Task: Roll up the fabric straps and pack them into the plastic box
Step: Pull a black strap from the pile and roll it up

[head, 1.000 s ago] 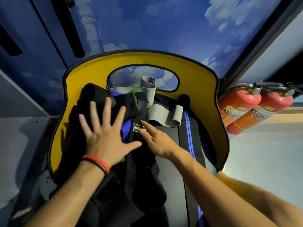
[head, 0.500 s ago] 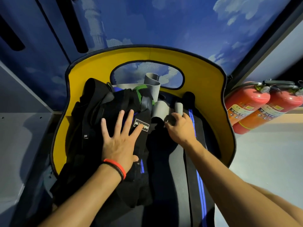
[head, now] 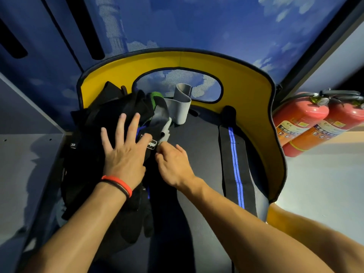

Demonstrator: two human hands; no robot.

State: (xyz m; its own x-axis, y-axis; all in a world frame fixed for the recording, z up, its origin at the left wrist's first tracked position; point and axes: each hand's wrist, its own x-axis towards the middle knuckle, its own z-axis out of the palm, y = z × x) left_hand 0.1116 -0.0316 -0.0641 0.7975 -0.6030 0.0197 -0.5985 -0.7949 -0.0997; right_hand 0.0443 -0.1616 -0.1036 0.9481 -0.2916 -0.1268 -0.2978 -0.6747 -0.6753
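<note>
Right hand [head: 173,164] returns to centre frame, pinching labelled strap [head: 151,143]; left hand [head: 124,152] lies flat on pile [head: 94,138]; tangle could snag.

Matt black cloth straps [head: 110,134]

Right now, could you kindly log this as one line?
left hand: pressing on black straps | right hand: curled beside grey strap, grip unclear
</note>
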